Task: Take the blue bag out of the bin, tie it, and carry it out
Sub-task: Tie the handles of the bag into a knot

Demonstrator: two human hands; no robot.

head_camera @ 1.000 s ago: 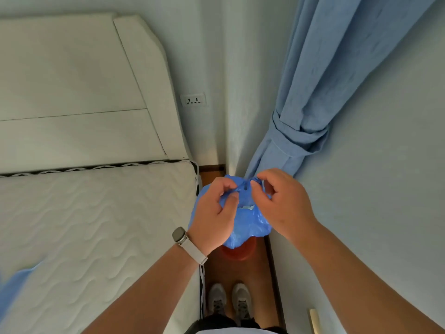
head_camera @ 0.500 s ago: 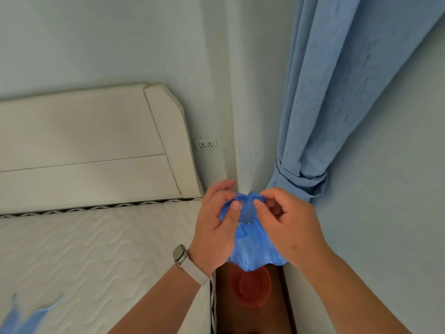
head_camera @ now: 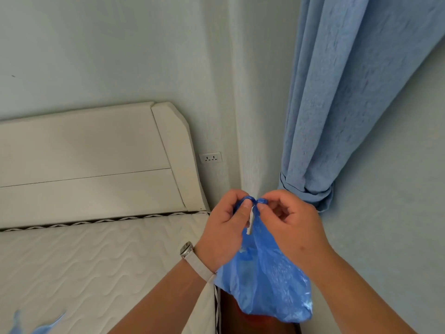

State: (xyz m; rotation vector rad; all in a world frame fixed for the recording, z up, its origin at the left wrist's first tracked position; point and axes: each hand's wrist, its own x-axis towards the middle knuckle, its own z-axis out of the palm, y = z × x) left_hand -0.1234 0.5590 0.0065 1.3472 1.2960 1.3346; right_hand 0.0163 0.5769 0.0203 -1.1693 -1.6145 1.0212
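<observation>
The blue bag [head_camera: 265,280] hangs in the air between my two hands, its body drooping down and to the right. My left hand [head_camera: 224,232] pinches one twisted ear of the bag's top, and my right hand [head_camera: 293,227] pinches the other ear right beside it. The two blue ends nearly touch at the fingertips. A white scrap [head_camera: 250,220] sticks out at the bag's mouth. Only a sliver of the red bin [head_camera: 240,314] shows on the floor under the bag.
A white quilted mattress [head_camera: 96,261] and white headboard [head_camera: 96,160] fill the left. A tied blue curtain [head_camera: 337,116] hangs at the right wall. A wall socket [head_camera: 210,157] sits in the corner. More blue plastic [head_camera: 36,329] lies at the mattress's near edge.
The bag has risen clear of the bin, and the view has tilted up toward the wall. My hands have drawn the two ears together and up; the bin is now almost hidden.
</observation>
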